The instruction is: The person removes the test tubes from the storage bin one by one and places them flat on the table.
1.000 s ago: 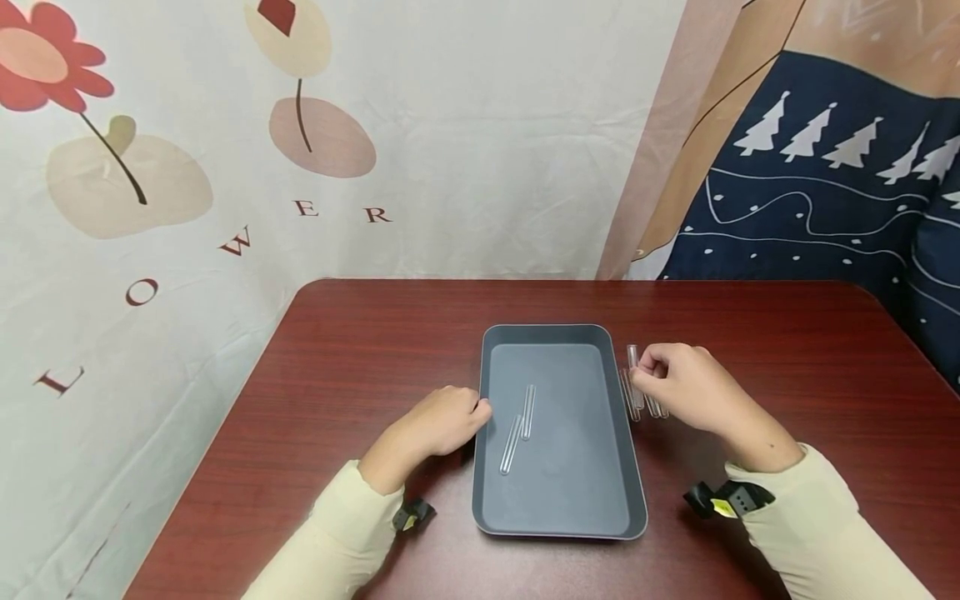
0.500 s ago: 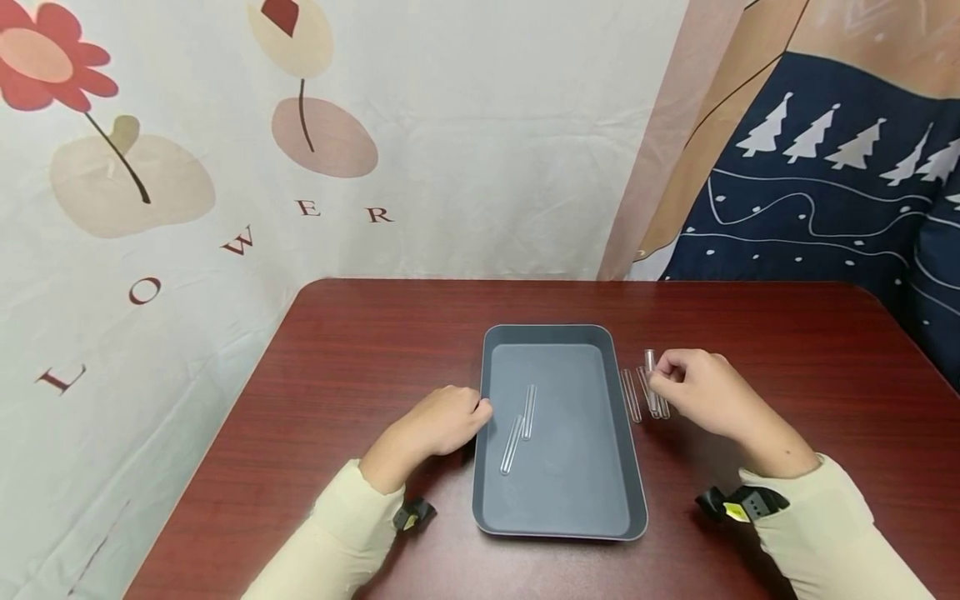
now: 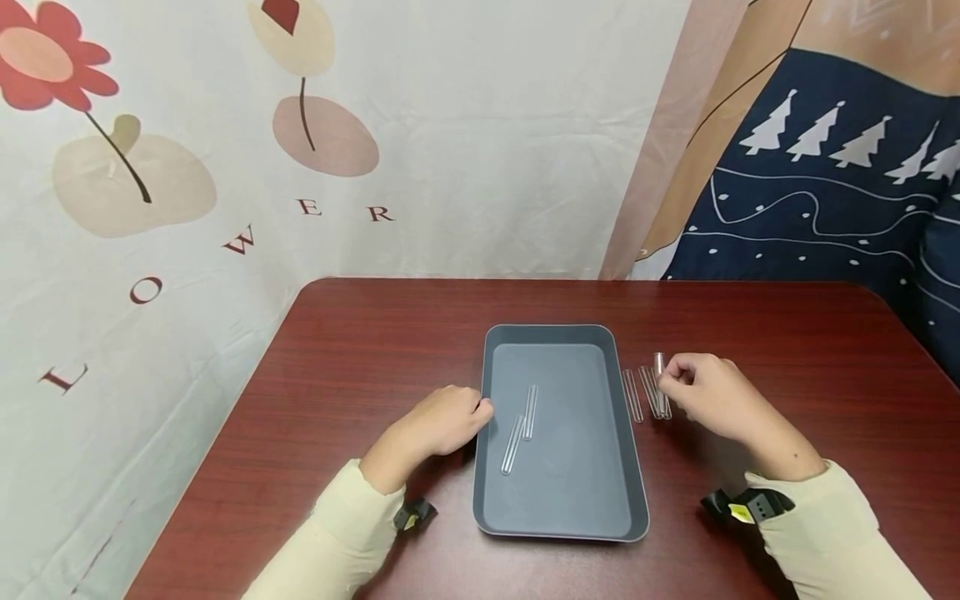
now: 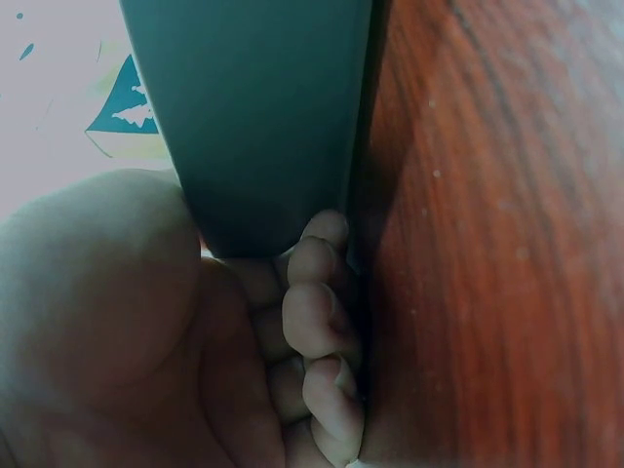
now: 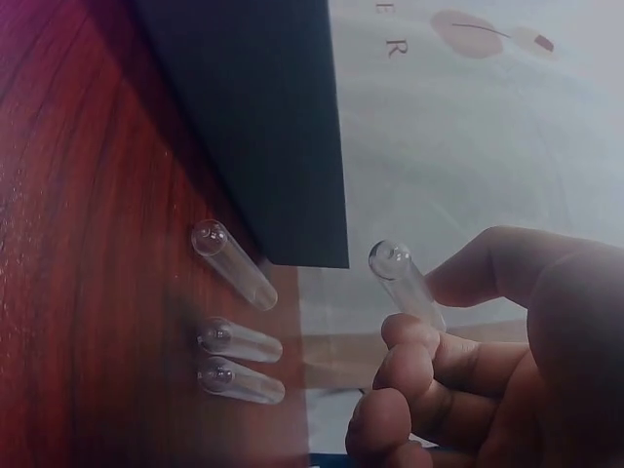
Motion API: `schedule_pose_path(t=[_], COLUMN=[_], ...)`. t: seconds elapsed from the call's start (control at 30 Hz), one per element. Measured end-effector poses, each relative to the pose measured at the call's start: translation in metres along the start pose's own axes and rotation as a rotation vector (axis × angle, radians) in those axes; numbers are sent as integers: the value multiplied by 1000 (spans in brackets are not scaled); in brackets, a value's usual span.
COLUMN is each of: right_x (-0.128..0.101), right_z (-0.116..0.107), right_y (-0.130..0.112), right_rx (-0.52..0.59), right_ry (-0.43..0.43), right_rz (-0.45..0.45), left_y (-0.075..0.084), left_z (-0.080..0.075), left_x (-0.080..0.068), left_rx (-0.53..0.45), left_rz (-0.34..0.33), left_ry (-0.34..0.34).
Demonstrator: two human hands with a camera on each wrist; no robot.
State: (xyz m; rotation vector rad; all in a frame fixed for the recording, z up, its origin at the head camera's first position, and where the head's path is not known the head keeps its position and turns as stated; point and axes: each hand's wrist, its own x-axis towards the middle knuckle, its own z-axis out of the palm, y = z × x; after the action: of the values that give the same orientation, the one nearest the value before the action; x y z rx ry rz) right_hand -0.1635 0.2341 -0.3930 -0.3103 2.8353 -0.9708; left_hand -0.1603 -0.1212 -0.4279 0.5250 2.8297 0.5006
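Observation:
A grey tray (image 3: 570, 508) lies mid-table with two clear glass tubes (image 3: 530, 412) (image 3: 512, 445) inside it. My left hand (image 3: 480, 408) grips the tray's left rim, thumb on top; the left wrist view has its fingers (image 4: 322, 322) curled against the tray's wall (image 4: 263, 117). Right of the tray, my right hand (image 3: 666, 377) pinches one more tube (image 3: 659, 365) by its near end, just above the table. The right wrist view shows this held tube (image 5: 405, 283) raised between thumb and fingers, with three tubes (image 5: 234, 265) (image 5: 239, 339) (image 5: 239, 380) lying side by side on the wood below.
The dark red wooden table (image 3: 375, 350) has its left edge near a flower-printed cloth (image 3: 187, 167). A navy cloth with white trees (image 3: 825, 192) hangs at the back right. Loose tubes (image 3: 632, 395) lie close beside the tray's right rim.
My right hand has moved a little to the right, away from the tray, carrying the pinched tube over the row of loose tubes. The left hand and tray have stayed put.

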Motion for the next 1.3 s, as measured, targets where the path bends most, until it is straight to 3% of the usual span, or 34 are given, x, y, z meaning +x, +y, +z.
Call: schedule_pose_path(t=[1.3], right_x=[4], right_z=[-2], right_y=[29], right_rx=[-44], right_ry=[-68], right_rz=[51], left_y=[-1], left_z=[-1], left_x=[1], left_rx=[8], left_rz=[-9], left_ry=[-18])
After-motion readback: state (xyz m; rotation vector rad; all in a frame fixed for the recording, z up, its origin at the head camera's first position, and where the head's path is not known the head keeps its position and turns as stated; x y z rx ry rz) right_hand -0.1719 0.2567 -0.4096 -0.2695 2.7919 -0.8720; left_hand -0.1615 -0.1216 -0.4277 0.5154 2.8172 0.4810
